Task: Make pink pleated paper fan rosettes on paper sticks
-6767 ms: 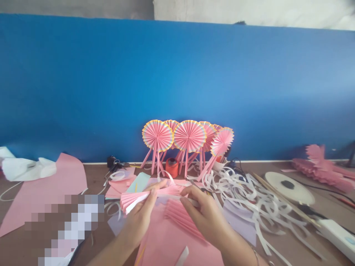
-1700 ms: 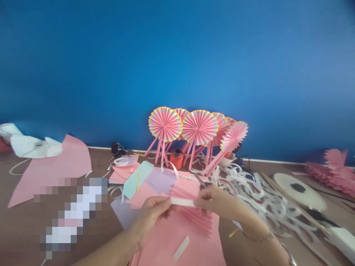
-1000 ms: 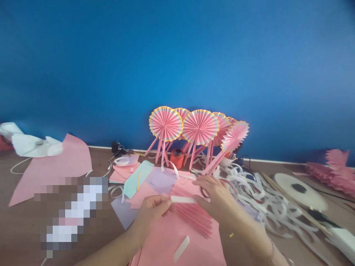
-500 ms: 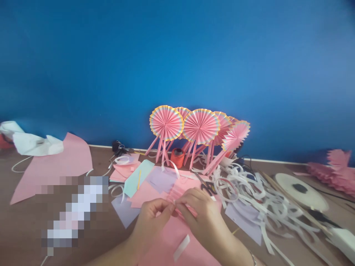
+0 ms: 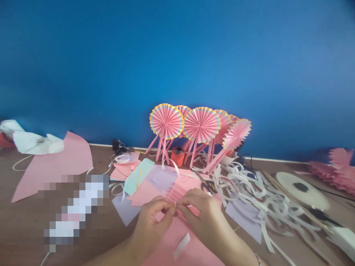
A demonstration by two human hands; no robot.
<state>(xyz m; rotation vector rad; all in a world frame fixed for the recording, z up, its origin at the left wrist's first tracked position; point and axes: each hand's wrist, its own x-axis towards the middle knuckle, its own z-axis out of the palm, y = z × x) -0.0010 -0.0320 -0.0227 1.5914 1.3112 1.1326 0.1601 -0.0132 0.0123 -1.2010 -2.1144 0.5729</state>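
Note:
Over a large pink paper sheet (image 5: 177,251), my left hand (image 5: 154,220) and my right hand (image 5: 203,210) meet fingertip to fingertip. Both are closed in a pinch at the pleated pink paper (image 5: 179,195), whose folds show beyond and between the fingers. A tiny whitish bit shows where the fingertips meet; what it is I cannot make out. Below the hands, a short white strip (image 5: 182,245) lies on the pink sheet. Black-handled scissors (image 5: 208,184) rest just past my right hand.
Pink pleated paper fans (image 5: 166,122) stand against the blue wall, near an orange spool (image 5: 178,157). Tangled white strips (image 5: 249,188) and a pale round fan-like object (image 5: 301,188) lie to the right. Mint paper (image 5: 138,179) and pink paper (image 5: 59,162) lie left.
The fingers have shifted very slightly at the pinch, with the tiny whitish bit showing more plainly now. The view has moved a little; the things on the table stay put.

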